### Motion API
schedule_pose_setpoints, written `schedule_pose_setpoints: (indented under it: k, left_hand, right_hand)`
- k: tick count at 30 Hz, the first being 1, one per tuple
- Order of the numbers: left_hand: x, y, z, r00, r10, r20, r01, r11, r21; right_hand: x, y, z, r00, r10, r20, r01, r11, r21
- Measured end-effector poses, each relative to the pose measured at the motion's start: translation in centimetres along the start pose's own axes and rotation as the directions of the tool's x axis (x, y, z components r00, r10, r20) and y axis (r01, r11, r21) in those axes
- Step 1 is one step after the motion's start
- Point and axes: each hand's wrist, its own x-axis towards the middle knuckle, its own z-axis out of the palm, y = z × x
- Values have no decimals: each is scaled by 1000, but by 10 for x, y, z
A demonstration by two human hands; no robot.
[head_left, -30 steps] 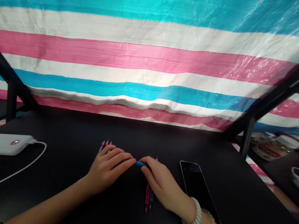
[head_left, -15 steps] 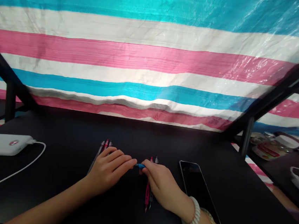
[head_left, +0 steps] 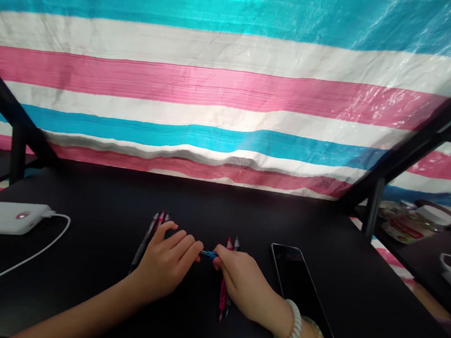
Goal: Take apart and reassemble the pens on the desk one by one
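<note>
Between my two hands is a blue pen [head_left: 210, 254], only a short stretch of it showing. My left hand [head_left: 171, 259] is closed around its left part, with the index finger lifted and bent. At its right end my right hand [head_left: 241, 277] pinches the pen, hiding that end. Under and beside my right hand lie a pink pen [head_left: 223, 296] and a dark pen with a clear tip [head_left: 236, 243]. Behind my left hand, partly covered, are a black pen [head_left: 144, 243], a pink pen [head_left: 160, 218] and another pen [head_left: 167, 217].
A phone [head_left: 298, 282] lies right of my right hand, its screen dark. On the left sits a white power bank [head_left: 5, 218] with a white cable [head_left: 57, 238]. Black frame bars [head_left: 373, 204] flank the black table [head_left: 191, 195]; a striped sheet [head_left: 225, 89] hangs behind. A jar [head_left: 415, 224] stands far right.
My left hand has turned slightly, its index finger lifting away from the others. The blue pen's visible part has shifted a little lower. My right hand is nearly still.
</note>
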Motion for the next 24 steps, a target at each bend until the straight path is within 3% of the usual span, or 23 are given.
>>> schedule_pose_setpoints:
  k: [7, 11, 20, 24]
  left_hand:
    - [1, 4, 2, 995, -38, 97, 36, 999, 27]
    - [-1, 5, 2, 990, -41, 138, 36, 999, 37]
    - [-2, 6, 0, 991, -57, 125, 57, 998, -1]
    - [-2, 2, 3, 995, -52, 81, 54, 998, -21]
  right_hand:
    - [4, -3, 4, 1000, 26, 2, -25, 982, -190]
    - [4, -5, 4, 1000, 12, -11, -14, 978, -210]
    - [0, -3, 5, 998, -53, -39, 44, 977, -208]
    - [1, -4, 0, 978, -149, -144, 109, 960, -257]
